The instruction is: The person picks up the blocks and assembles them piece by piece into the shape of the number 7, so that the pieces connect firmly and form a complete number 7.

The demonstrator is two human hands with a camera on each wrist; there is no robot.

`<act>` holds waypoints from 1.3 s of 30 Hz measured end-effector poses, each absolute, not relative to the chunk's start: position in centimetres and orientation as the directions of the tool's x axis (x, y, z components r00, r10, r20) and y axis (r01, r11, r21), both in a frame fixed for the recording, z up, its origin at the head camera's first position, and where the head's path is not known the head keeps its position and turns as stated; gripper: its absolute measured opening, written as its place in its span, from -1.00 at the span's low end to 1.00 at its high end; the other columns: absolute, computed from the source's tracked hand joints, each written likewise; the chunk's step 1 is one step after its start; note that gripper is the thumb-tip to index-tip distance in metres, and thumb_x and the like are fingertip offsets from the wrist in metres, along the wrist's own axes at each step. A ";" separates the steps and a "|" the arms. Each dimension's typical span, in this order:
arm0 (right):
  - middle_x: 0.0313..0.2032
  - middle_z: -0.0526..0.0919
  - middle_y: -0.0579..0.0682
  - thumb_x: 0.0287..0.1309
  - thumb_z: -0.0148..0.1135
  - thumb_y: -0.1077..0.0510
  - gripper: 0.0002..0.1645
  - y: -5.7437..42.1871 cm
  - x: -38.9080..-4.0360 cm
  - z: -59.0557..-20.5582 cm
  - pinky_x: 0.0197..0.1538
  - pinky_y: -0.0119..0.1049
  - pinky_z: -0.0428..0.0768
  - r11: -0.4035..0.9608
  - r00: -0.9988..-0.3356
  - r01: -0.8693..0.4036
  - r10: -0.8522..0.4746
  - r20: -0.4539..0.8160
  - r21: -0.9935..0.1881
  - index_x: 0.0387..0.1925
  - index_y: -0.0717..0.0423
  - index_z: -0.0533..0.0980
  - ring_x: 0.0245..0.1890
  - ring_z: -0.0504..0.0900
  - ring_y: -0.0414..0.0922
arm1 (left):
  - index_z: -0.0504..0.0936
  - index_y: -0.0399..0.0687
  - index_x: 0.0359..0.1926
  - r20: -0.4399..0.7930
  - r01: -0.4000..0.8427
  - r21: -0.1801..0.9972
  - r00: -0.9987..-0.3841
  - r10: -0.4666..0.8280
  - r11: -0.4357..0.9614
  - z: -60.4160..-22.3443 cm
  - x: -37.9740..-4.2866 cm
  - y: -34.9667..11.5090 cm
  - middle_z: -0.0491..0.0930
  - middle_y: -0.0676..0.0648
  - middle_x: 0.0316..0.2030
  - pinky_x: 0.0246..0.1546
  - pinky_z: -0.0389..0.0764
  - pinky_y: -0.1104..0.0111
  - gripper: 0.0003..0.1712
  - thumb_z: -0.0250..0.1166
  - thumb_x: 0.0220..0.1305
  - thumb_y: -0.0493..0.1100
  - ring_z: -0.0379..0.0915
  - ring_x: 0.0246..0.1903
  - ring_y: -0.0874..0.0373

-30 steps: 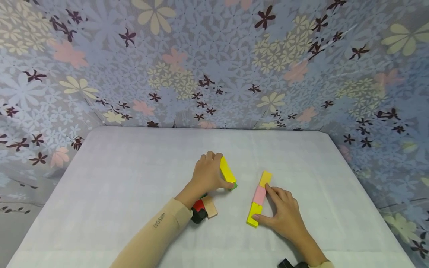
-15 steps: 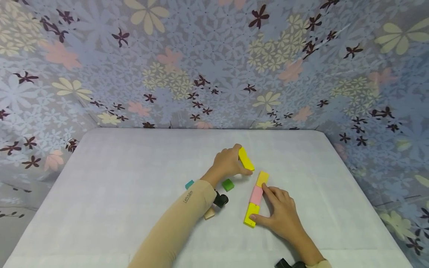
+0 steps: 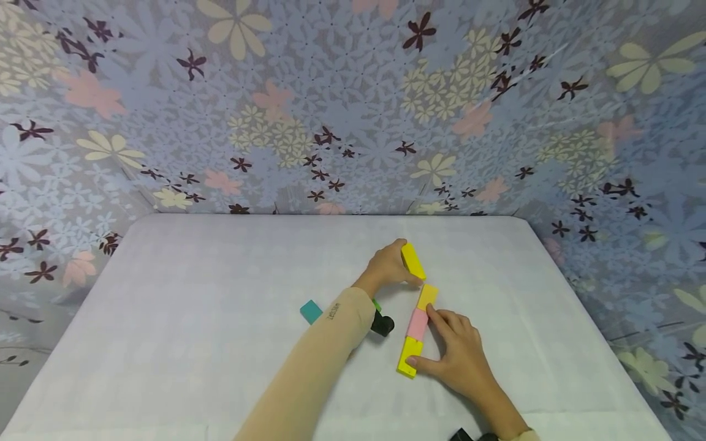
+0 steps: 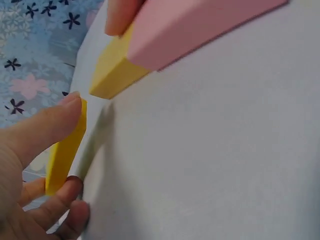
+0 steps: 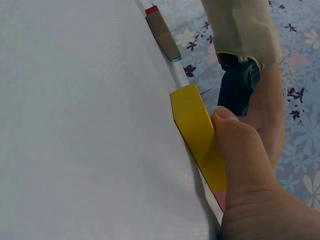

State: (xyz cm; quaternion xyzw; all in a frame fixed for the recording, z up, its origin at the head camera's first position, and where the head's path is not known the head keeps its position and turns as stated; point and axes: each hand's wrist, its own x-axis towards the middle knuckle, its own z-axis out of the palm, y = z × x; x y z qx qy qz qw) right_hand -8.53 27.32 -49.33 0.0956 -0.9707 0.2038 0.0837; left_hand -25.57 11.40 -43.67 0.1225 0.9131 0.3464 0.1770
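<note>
My left hand (image 3: 384, 267) pinches a yellow block (image 3: 412, 261) between thumb and fingers at the far end of a row of three blocks. In the left wrist view, this held block (image 4: 67, 155) stands tilted, its shadow falling on the cloth. The row runs from a light-yellow block (image 3: 427, 296) through a pink block (image 3: 417, 324) to a bright-yellow block (image 3: 408, 355) nearest me. Along the row's right side lies my right hand (image 3: 466, 352), thumb on the near yellow block and index fingertip by the joint of the pink and light-yellow ones.
A teal block (image 3: 311, 312) lies left of my left sleeve (image 3: 317, 361), which partly hides a green block (image 3: 377, 304). The right wrist view shows a wooden block (image 5: 163, 34) and a red block (image 5: 151, 10). White cloth (image 3: 220, 294) covers the table, with a flowered curtain (image 3: 331, 110) behind.
My left hand has carried the yellow block rightward, away from the green block, to the row's far end. My right hand keeps its place on the row.
</note>
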 end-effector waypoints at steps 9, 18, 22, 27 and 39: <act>0.20 0.46 0.03 -0.27 0.43 -0.56 0.31 27.2 -8.5 -49.8 0.19 0.12 0.26 0.904 -0.969 -0.215 -0.151 0.194 -0.370 0.45 0.02 0.29 0.20 0.31 0.04 | -0.04 0.16 0.58 -0.213 0.196 0.635 -0.885 0.413 0.747 -44.3 -26.0 11.5 0.27 -0.15 0.45 0.42 0.29 0.12 0.25 0.55 0.02 0.11 0.23 0.40 -0.12; 0.20 0.46 0.02 -0.27 0.41 -0.59 0.32 27.1 -8.5 -49.6 0.21 0.12 0.25 0.907 -0.975 -0.200 -0.145 0.171 -0.371 0.45 0.02 0.29 0.21 0.31 0.03 | -0.05 0.14 0.58 -0.205 0.201 0.673 -0.874 0.441 0.712 -44.8 -26.6 11.5 0.33 -0.10 0.42 0.43 0.26 0.13 0.23 0.55 0.04 0.05 0.24 0.40 -0.10; 0.20 0.46 0.03 -0.27 0.42 -0.57 0.31 27.1 -8.5 -49.7 0.20 0.12 0.25 0.905 -0.972 -0.207 -0.149 0.180 -0.372 0.45 0.02 0.29 0.20 0.31 0.03 | -0.03 0.15 0.58 -0.205 0.206 0.683 -0.867 0.454 0.701 -44.9 -26.7 11.6 0.37 -0.04 0.40 0.42 0.28 0.17 0.18 0.52 0.09 0.02 0.28 0.35 -0.05; 0.20 0.46 0.03 -0.27 0.44 -0.55 0.31 27.1 -8.5 -49.7 0.19 0.11 0.25 0.900 -0.969 -0.219 -0.153 0.196 -0.377 0.45 0.02 0.29 0.18 0.32 0.02 | 0.09 0.26 0.54 -0.221 0.199 0.664 -0.869 0.443 0.721 -44.8 -26.4 11.9 0.30 0.05 0.45 0.37 0.35 0.20 0.02 0.46 0.16 0.04 0.31 0.27 0.02; 0.19 0.46 0.05 -0.30 0.50 -0.49 0.31 27.4 -8.5 -49.3 0.17 0.14 0.27 0.897 -0.961 -0.239 -0.164 0.222 -0.372 0.44 0.04 0.30 0.18 0.33 0.04 | 0.37 0.34 0.41 -0.170 0.279 0.563 -0.882 0.439 0.778 -44.7 -25.7 13.2 0.43 0.21 0.35 0.23 0.39 0.23 -0.38 0.24 0.36 0.12 0.38 0.16 0.10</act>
